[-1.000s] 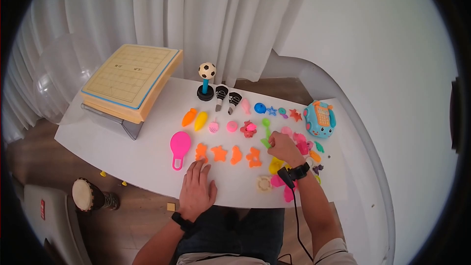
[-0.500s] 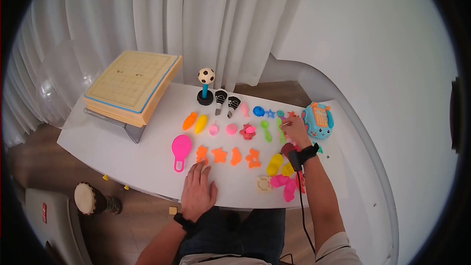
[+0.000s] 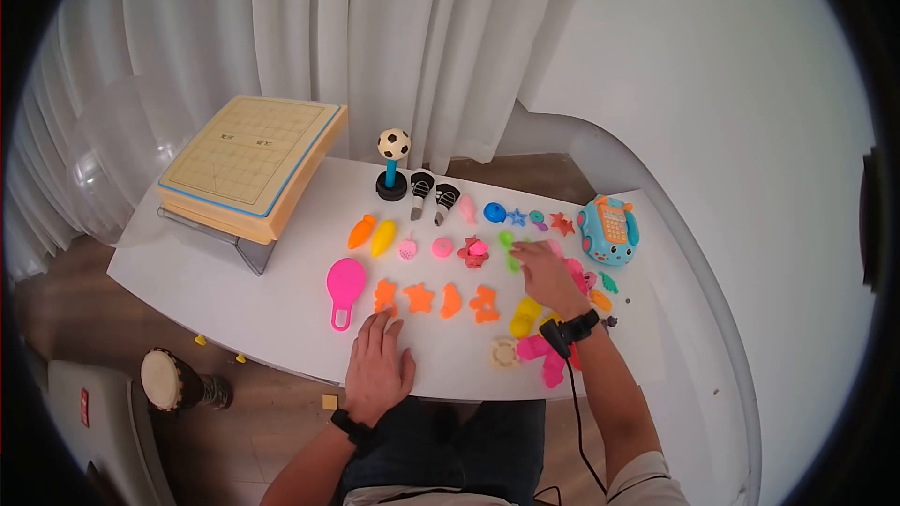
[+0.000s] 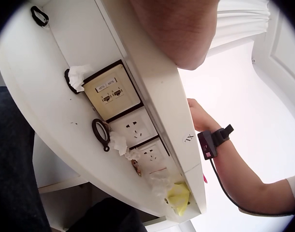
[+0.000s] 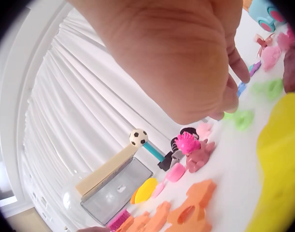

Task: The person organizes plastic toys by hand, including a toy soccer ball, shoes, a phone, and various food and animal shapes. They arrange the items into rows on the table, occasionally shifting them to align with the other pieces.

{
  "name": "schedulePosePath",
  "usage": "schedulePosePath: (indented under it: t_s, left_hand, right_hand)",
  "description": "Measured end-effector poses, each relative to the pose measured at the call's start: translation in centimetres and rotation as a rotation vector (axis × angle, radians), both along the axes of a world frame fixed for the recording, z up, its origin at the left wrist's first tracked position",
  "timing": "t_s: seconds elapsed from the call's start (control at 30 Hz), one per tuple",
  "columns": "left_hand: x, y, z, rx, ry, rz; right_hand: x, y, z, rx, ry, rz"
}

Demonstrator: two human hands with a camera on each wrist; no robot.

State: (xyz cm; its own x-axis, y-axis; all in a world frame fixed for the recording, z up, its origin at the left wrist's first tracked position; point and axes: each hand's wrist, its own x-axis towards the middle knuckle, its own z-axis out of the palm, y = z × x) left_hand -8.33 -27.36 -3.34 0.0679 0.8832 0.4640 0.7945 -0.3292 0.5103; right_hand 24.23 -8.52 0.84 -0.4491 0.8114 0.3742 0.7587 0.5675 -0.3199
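Observation:
My left hand rests palm down at the table's front edge, its fingertips at the lower end of an orange animal-shaped mould. In the head view, my right hand hovers over the right part of the table with fingers loosely extended and nothing visibly held. Its fingertips are beside a light green piece. In the right wrist view, two green pieces lie on the white tabletop below the fingers, the nearer one and another. Yellow pieces lie below the right hand.
More orange moulds, a pink brush and a toy football on a stand occupy the table. A blue toy phone stands at the right. At the left a wooden board leans on a grey support.
My right hand went from a green piece up and right, then came back left and down. That green piece shifted right, beside the other one. My left hand has stayed in place.

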Motion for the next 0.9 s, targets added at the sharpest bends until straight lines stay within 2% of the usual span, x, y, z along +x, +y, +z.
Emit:
schedulePosePath:
  t_s: [0.07, 0.27, 0.4, 0.47, 0.5, 0.6, 0.73, 0.83, 0.9]
  left_hand:
    - [0.0, -0.1, 0.0, -0.006, -0.001, 0.002]
    - [0.1, -0.1, 0.1, -0.012, 0.006, -0.003]
    - [-0.1, -0.1, 0.0, -0.006, 0.042, 0.003]
    - [0.0, -0.2, 0.3, -0.010, 0.025, 0.003]
    - [0.1, -0.2, 0.3, -0.011, 0.007, 0.001]
    - [0.1, -0.1, 0.1, 0.001, 0.054, 0.010]
    - [-0.1, -0.2, 0.1, 0.012, 0.042, 0.008]
    - [0.0, -0.1, 0.2, 0.003, 0.016, 0.000]
    - [0.0, -0.1, 0.1, -0.001, 0.006, 0.001]
  right_hand:
    - [-0.6, -1.0, -0.6, -0.069, -0.144, 0.058]
    - [-1.6, -2.9, -1.1, -0.137, -0.122, 0.027]
    - [-0.4, -2.5, 0.0, -0.095, -0.071, 0.054]
    - [1.2, -1.0, 1.0, -0.025, 0.010, -0.063]
    - [2.3, -0.2, 1.1, -0.025, 0.010, -0.062]
    - [5.6, 2.4, -0.2, 0.070, -0.212, -0.215]
    - [6.8, 3.6, -1.3, 0.066, -0.272, -0.198]
    - [6.8, 4.0, -1.6, -0.010, -0.254, -0.229]
    - [6.4, 4.3, -1.4, -0.146, -0.239, -0.305]
